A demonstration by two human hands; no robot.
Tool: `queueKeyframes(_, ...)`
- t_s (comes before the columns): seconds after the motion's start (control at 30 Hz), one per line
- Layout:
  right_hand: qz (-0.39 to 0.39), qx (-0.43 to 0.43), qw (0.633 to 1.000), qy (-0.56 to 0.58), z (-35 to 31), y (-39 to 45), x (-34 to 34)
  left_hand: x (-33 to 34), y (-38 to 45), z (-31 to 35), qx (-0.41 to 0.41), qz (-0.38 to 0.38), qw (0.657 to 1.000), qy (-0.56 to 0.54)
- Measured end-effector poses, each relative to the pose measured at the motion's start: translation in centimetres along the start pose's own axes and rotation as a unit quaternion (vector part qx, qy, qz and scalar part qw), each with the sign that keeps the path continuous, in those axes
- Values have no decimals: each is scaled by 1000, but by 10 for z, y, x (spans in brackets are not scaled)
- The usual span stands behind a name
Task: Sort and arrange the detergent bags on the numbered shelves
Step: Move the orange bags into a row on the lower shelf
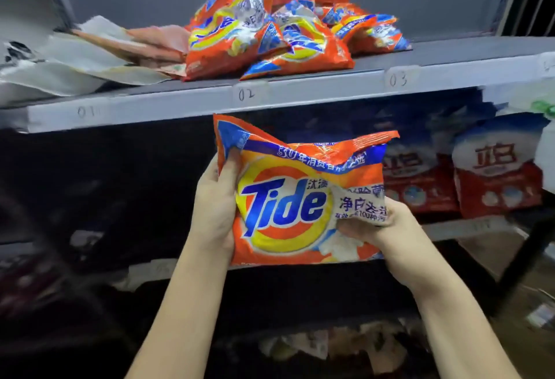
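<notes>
below the shelf edge (180,102) marked 02, the left hand (214,207) and right hand (378,225) grip an orange tide bag (297,198), thumbs pressed on its front, fingers curled behind.

Flat pale paper bags (90,57) lie up and left of the hands; a dark messy pile (315,345) sits low between the arms
</notes>
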State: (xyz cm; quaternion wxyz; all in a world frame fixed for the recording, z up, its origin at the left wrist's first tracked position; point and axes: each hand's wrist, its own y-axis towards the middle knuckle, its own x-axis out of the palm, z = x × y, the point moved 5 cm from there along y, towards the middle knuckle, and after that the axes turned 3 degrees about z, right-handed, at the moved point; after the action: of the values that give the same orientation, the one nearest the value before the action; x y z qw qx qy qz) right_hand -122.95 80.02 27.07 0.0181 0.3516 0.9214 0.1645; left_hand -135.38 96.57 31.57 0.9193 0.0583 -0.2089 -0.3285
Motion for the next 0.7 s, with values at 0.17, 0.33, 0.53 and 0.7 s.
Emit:
queueKeyframes(0.17, -21, 103, 994, 21, 63, -15, 42, -66, -7, -43, -111, 17, 993, 31)
queueKeyframes(0.33, -67, 193, 979, -7, 116, -3, 74, -122, 21, -79, -185, 33, 978, 88)
queueKeyframes(0.53, -82, 246, 966, 20, 169, 65, 87, -146, 99, -105, -174, 103, 976, 81)
queueKeyframes(0.7, -73, 230, 970, -9, 198, 140, 98, -154, 164, -117, -146, 125, 977, 91)
